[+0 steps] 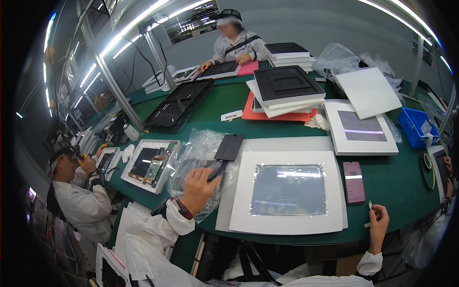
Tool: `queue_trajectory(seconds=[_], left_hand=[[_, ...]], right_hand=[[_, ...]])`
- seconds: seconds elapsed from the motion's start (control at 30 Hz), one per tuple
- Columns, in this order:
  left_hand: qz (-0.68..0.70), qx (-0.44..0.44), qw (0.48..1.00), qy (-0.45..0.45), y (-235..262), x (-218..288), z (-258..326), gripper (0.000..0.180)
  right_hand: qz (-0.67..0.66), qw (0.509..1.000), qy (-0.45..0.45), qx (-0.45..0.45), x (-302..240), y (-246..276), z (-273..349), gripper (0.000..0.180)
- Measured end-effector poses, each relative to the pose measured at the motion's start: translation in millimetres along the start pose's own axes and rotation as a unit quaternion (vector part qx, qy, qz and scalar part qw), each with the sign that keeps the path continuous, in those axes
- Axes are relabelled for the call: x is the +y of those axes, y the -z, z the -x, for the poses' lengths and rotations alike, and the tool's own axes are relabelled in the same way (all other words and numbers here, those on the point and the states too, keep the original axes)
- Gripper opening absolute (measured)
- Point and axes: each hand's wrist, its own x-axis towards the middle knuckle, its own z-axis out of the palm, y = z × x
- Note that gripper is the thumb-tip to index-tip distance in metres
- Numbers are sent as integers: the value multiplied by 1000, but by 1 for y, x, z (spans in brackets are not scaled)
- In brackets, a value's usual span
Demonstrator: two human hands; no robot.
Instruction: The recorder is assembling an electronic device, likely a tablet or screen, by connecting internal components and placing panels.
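Note:
My left hand (198, 189) has its fingers closed round the narrow black stem of a flat dark-grey plate (229, 147), above a clear plastic bag (203, 143). Other dark pieces lie by the bag, partly hidden by the hand. To the right of that hand, a white-framed panel (237, 201) with a film-covered screen lies on a pale foam sheet (224, 210). At the table's right front edge, my right hand (379, 220) pinches a small whitish piece (370, 205), too small to name. A pink phone (354, 182) lies just beyond it.
An opened device with a green circuit board (153, 170) lies left of the bag. Farther back are a black tray (179, 105), stacked black-faced panels (289, 83), another white-framed panel (361, 126) and a blue bin (417, 126). Tape (427, 161) lies right. Co-workers sit around the table.

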Motion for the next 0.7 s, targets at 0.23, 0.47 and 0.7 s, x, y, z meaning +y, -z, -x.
queue_trajectory(seconds=[0.23,0.47,0.7], left_hand=[[5,43,998,40,11,-9,-9,23],[17,125,983,134,27,-12,-19,23],[101,104,974,175,36,-16,-17,22]], right_hand=[[11,1000,11,-3,-2,0,0,13],[24,999,21,-2,-1,0,0,13],[11,1000,15,6,-3,-2,2,14]])
